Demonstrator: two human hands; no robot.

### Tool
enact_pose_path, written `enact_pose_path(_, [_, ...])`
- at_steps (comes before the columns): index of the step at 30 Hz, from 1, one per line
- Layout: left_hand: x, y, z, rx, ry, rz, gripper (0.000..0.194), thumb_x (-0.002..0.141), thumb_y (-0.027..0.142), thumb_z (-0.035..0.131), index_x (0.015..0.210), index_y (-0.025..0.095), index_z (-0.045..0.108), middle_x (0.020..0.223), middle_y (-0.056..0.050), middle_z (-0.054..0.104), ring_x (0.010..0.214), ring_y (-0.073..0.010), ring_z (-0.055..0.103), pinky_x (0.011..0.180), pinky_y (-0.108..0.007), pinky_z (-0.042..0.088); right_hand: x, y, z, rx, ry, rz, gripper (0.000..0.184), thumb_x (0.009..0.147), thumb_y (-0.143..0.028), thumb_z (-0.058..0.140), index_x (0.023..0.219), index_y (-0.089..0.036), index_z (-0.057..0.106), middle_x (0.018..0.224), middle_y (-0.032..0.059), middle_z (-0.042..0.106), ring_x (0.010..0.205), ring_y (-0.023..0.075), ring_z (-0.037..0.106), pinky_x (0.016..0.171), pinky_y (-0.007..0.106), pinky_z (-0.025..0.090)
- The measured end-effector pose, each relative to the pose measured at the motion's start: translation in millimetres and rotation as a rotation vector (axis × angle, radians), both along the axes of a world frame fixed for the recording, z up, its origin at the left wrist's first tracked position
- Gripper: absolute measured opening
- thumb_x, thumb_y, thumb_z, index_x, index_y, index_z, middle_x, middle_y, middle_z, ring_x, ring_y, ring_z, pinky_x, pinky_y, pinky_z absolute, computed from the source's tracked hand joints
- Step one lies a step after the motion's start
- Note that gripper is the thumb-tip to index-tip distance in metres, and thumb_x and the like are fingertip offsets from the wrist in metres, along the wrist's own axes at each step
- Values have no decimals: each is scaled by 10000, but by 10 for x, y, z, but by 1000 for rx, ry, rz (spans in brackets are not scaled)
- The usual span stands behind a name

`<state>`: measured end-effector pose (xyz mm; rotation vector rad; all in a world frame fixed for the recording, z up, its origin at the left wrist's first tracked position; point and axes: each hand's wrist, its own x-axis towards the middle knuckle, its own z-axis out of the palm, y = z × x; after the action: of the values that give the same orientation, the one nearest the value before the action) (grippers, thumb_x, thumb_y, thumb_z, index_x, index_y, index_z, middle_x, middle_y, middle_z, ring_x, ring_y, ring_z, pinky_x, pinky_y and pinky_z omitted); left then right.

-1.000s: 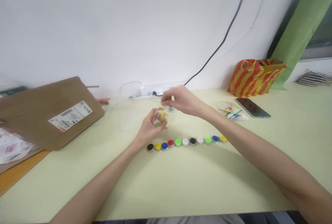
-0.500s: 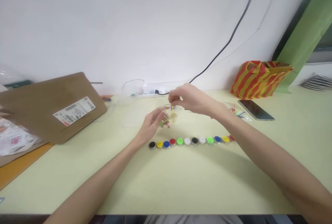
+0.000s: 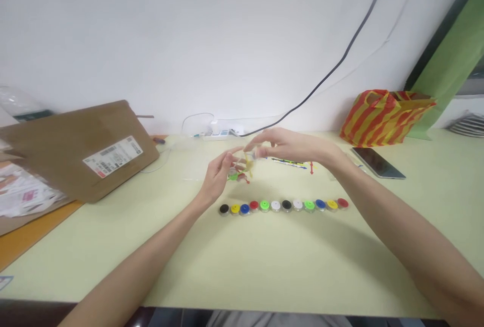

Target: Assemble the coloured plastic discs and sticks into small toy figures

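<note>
My left hand (image 3: 218, 174) is raised over the back of the table, its fingers curled round a small clear plastic piece with yellow parts (image 3: 248, 164). From the right, my right hand (image 3: 282, 144) closes its thumb and forefinger on the same piece; motion blurs the exact grip. Just below my left fingers are a green piece (image 3: 233, 177) and a red arrow-tipped piece (image 3: 244, 179). In front of both hands runs a row of several small round clear pots with coloured lids (image 3: 286, 206): black, yellow, blue, red, green and white.
Thin coloured sticks (image 3: 289, 163) and a red arrow piece (image 3: 311, 167) lie behind the row. On the right are a dark phone or tablet (image 3: 379, 163) and a striped bag (image 3: 385, 122). A cardboard piece (image 3: 75, 150) stands left; a power strip (image 3: 217, 135) lies by the wall.
My right hand has come down slightly and its fingers have spread along the clear and yellow piece. The view has shifted a little, showing more of the sticks and the row's red end lid.
</note>
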<state>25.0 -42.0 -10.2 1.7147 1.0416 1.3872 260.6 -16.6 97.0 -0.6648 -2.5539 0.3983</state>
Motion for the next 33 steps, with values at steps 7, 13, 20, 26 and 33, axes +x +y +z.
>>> enact_pose_path(7, [11,-4,43,-24,-41,-185,634,993,559,570,1534,255,441,1282,-134,707,1139,-281,711,1033,-453,539,-116,28,-60,331,227,-97,176,985,-164,550,857,-184,668,1123,88,572,1006,217,558,848,354,446])
enact_pose_path(13, [46,-16,11,-83,-26,-337,814,874,452,775,1563,303,367,1417,-160,607,1297,-337,609,1009,-471,554,-189,-107,-28,461,244,-163,195,988,-160,572,827,-194,677,1157,85,585,988,223,568,856,381,441])
enact_pose_path(20, [84,-55,40,-147,14,-354,696,760,319,878,1359,268,527,1159,-107,709,1103,-285,698,895,-404,591,-171,13,-93,371,345,-68,160,978,-201,608,836,-193,683,1119,71,604,947,202,591,854,364,470])
enact_pose_path(26, [65,-5,-13,-175,57,-269,516,794,364,835,1242,197,641,1010,-89,763,983,-265,732,848,-391,605,-109,265,-171,228,617,-147,206,1047,-346,498,1178,-230,606,1089,66,618,973,188,611,814,314,498])
enact_pose_path(33, [-14,102,-99,-169,31,-137,366,829,433,806,1050,162,696,897,-100,784,878,-282,768,769,-394,616,108,775,-543,92,332,-407,292,1024,-207,395,1295,-167,496,1048,83,661,927,181,629,810,288,476])
